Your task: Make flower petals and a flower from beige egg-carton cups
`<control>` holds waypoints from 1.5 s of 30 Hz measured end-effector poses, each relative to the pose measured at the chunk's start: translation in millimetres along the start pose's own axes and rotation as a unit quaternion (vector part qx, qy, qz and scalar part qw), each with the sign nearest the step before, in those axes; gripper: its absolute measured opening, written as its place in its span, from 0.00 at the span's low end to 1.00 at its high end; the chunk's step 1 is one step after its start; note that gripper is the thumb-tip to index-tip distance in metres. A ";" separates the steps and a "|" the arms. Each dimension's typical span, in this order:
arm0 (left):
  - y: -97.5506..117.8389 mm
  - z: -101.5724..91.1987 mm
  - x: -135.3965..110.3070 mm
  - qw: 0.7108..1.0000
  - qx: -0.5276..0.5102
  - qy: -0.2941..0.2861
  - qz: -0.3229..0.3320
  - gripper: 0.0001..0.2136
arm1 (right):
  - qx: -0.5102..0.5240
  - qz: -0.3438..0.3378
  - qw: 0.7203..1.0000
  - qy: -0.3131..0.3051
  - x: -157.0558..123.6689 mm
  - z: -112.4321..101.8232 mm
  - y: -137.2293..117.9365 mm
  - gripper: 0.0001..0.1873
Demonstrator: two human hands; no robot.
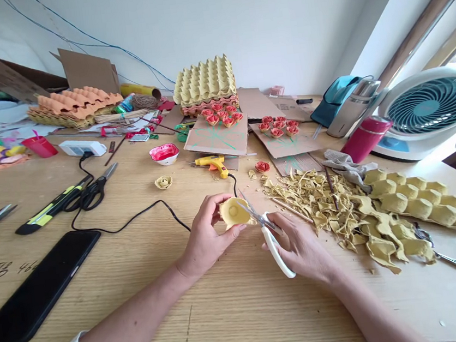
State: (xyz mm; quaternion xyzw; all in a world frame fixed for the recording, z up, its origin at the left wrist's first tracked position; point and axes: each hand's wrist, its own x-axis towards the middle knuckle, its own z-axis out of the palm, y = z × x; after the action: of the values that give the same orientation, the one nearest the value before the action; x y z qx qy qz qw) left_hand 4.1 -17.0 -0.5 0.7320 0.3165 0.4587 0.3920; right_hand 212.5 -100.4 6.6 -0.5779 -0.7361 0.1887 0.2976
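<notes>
- The left hand point(205, 239) pinches a yellow egg-carton cup point(233, 212) by its left rim, thumb on the near side and fingers curled round the far side. The cup's open mouth faces right and a little up.
- The cup is held just above the wooden table point(243, 301), near the middle of the scene, between the two hands.
- The right hand point(302, 247) is closed on white-handled scissors point(265, 230), fingers through the loops. The blades point far-left and touch the cup's right edge. I cannot tell how far the blades are parted.
- Both forearms come in from the near edge and angle toward each other; the left wrist is bent inward and the right lies low over the table.
- Just right of the scissors lies a pile of yellow scraps point(317, 199), and beyond it, further right, a cut strip of egg carton point(416, 199).
- A yellow glue gun point(213, 164) lies just beyond the cup, its black cord running left.
- A black phone point(39, 286) lies near left, well apart from the hands.
</notes>
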 end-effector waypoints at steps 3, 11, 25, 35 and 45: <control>1.8 -0.6 0.2 1.000 0.011 0.004 0.014 0.21 | -0.006 -0.004 1.000 -0.007 -0.3 -0.6 -0.5 0.08; 3.7 0.6 -2.9 0.998 0.050 -0.005 0.026 0.22 | -0.023 -0.003 1.000 -0.012 -0.5 0.7 -4.0 0.09; 1.3 0.7 -4.0 0.997 0.047 -0.005 0.061 0.21 | -0.048 -0.033 0.998 0.004 -1.2 4.4 1.6 0.12; 7.4 0.5 -4.5 1.000 0.004 0.010 0.011 0.23 | -0.061 -0.060 0.996 0.034 -2.9 0.8 4.0 0.14; 3.2 -0.8 -5.0 0.996 0.054 -0.020 0.064 0.21 | -0.090 -0.054 0.994 0.021 -1.2 2.7 8.0 0.12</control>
State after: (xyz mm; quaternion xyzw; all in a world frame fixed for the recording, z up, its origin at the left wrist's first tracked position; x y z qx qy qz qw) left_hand 1.7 -22.4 0.3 0.7797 0.2852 0.4503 0.3284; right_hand 216.8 -99.3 -0.7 -0.5653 -0.7742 0.0929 0.2692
